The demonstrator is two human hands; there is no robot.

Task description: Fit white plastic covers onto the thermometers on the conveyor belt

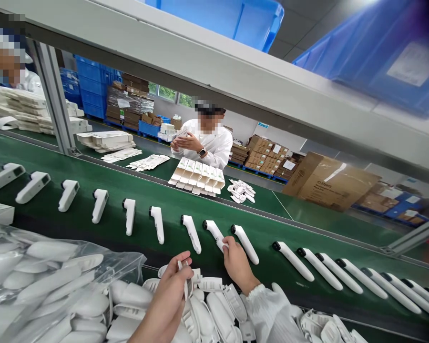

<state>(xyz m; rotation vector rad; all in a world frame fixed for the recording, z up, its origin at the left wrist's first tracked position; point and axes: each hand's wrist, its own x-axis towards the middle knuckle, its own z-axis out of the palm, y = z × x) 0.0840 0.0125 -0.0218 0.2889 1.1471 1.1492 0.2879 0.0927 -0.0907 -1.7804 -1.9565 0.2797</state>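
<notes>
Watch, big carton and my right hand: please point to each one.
Watch (202, 152): head view, on its screen.
Big carton (331, 182): head view, on its printed side.
Right hand (238, 263): head view, on its back.

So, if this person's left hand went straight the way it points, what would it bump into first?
Most likely the white handheld device lying on the green belt just beyond the left hand. Depth is unclear from this single view, so the hand might pass above it.

The right grip (237, 262) holds a white device (212, 229), the left grip (176, 280) apparently a part (189, 287).
</notes>
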